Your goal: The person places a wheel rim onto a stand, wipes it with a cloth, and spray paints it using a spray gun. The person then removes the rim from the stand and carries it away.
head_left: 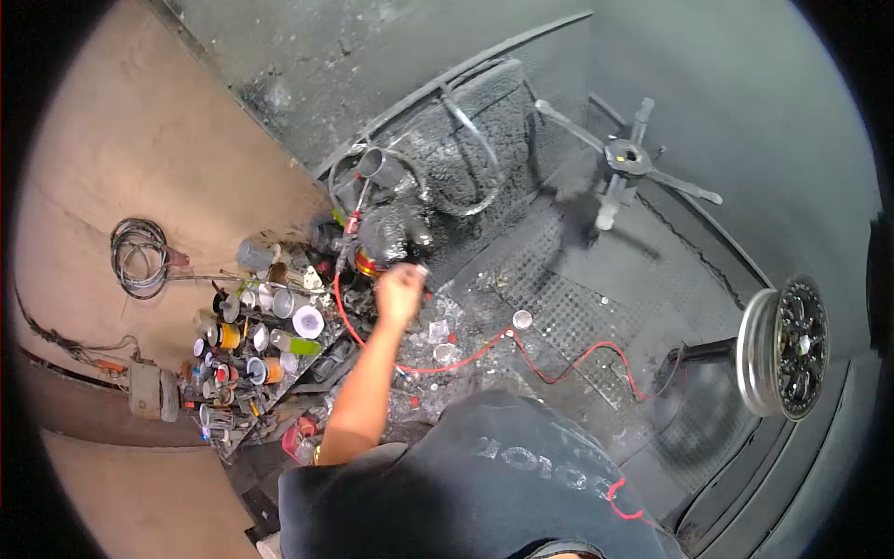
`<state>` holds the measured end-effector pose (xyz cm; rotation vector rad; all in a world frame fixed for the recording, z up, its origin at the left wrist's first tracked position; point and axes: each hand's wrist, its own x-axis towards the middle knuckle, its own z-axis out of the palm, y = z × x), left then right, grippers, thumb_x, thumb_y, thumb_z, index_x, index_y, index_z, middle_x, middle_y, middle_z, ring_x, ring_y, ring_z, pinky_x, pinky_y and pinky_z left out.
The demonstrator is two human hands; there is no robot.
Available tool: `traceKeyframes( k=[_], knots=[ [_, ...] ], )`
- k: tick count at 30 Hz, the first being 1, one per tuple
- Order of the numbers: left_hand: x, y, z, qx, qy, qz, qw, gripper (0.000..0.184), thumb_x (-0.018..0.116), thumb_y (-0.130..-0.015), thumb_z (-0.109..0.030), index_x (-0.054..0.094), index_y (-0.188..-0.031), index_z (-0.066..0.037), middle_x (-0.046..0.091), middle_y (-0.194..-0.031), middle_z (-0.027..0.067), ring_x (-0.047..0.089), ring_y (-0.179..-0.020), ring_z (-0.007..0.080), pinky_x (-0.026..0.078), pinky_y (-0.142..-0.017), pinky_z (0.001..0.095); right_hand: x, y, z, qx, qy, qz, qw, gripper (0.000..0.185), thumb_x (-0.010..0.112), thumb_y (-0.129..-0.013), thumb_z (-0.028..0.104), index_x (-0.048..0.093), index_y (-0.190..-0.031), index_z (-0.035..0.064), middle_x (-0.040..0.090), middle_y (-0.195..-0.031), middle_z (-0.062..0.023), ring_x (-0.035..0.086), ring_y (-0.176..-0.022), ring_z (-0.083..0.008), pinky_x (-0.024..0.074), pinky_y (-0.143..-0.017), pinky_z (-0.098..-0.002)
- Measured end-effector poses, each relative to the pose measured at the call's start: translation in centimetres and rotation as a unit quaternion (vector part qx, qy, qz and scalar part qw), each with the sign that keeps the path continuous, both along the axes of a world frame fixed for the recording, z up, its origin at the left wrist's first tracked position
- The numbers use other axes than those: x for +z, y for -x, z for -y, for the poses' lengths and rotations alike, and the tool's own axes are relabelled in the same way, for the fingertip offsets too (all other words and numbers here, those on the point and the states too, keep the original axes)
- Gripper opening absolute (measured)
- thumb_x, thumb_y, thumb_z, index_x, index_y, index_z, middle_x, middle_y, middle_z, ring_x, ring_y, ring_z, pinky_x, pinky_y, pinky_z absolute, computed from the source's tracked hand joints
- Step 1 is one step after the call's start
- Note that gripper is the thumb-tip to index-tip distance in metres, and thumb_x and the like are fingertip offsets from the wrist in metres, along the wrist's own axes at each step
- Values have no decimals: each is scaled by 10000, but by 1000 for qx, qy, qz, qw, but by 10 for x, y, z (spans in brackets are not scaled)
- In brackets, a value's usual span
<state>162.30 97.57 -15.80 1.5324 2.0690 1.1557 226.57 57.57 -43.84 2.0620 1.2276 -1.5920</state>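
My left hand (400, 293) is stretched out in front of me, its fingers curled together. A small pale bit shows at the fingertips, too small to name. Just beyond the hand is a red and gold ring-shaped thing (366, 263), partly covered by dark objects. A crumpled, silvery-black lump (384, 231) lies past the fingers, and a grey cup (380, 166) stands farther off. A red hose (346, 312) passes left of my wrist and goes under my forearm. My right hand is out of view.
Crowded paint cups and jars (265, 340) fill a bench at left. A coiled cable (140, 258) hangs on the brown wall. To the right are a wheel rim (782, 349) on a stand and a dark multi-armed stand (629, 158). The hose crosses the grated floor (559, 307).
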Motion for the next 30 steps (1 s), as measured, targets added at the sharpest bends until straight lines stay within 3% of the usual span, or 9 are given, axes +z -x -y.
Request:
traceKeyframes(
  k=[3, 5, 7, 10, 11, 14, 22, 25, 30],
  knots=[
    [-11, 139, -38, 112, -154, 55, 980, 317, 815, -887, -247, 666, -1058, -25, 691, -853, 63, 618, -771, 155, 518, -748, 330, -27, 30, -60, 116, -89, 29, 989, 552, 580, -1036, 441, 612, -1365, -1, 723, -1223, -133, 681, -1089, -273, 528, -975, -395],
    [2, 183, -52, 169, -140, -59, 974, 463, 813, -904, -265, 587, -1209, 0, 680, -1009, 116, 633, -922, 189, 522, -857, 342, 27, 76, -122, -237, -68, -52, 968, 502, 655, -1005, 352, 633, -1317, -41, 754, -1100, -157, 715, -931, -264, 565, -848, -399],
    [-34, 233, -71, 151, -118, -84, 978, 506, 794, -919, -237, 550, -1281, 20, 668, -1136, 171, 638, -1025, 225, 520, -921, 355, 14, 96, -160, -260, -188, -84, 944, 382, 671, -993, 304, 675, -1209, -10, 722, -1012, -71, 667, -799, -153, 487, -646, -310],
    [-96, 279, -87, -51, -39, 154, 986, 516, 750, -965, -252, 543, -1346, 27, 690, -1177, 167, 636, -1121, 212, 503, -974, 353, 86, 164, -220, -259, -192, -97, 942, 506, 680, -985, 320, 630, -1316, -59, 743, -1123, -193, 711, -979, -247, 553, -889, -378],
    [-79, 267, -82, -34, 26, -22, 999, 452, 728, -985, -256, 576, -1326, -1, 711, -1080, 122, 689, -978, 186, 539, -880, 323, 91, 177, -230, -222, -211, -111, 945, 530, 686, -979, 335, 621, -1328, -58, 738, -1151, -201, 712, -1021, -259, 549, -917, -380],
    [-83, 244, -85, 11, -13, 197, 980, 318, 715, -995, -294, 671, -1166, -30, 692, -842, 45, 597, -574, 110, 465, -535, 272, 122, 211, -251, -123, -216, -116, 962, 570, 697, -965, 358, 607, -1352, -51, 724, -1211, -221, 708, -1104, -284, 541, -967, -384],
    [-50, 220, -77, 35, -63, 61, 996, 191, 724, -985, -225, 685, -956, -41, 604, -786, -34, 507, -721, 66, 441, -661, 264, 162, 237, -245, -22, -196, -99, 975, 588, 708, -949, 386, 605, -1373, -8, 696, -1280, -242, 704, -1146, -354, 551, -983, -415],
    [8, 172, -56, 18, -47, -8, 999, 222, 755, -945, -221, 669, -967, -18, 632, -813, 41, 559, -793, 154, 480, -768, 331, 181, 251, -246, -9, -239, -118, 964, 577, 705, -945, 385, 623, -1336, -32, 690, -1285, -246, 701, -1150, -360, 548, -988, -423],
    [12, 66, -20, -96, 30, -13, 995, 263, 795, -905, -227, 666, -1003, -21, 676, -898, 98, 615, -848, 226, 499, -842, 363, 223, 272, -272, 30, -380, -156, 911, 542, 689, -969, 388, 621, -1363, 22, 672, -1271, -215, 659, -1175, -382, 519, -1007, -453]
  ],
)
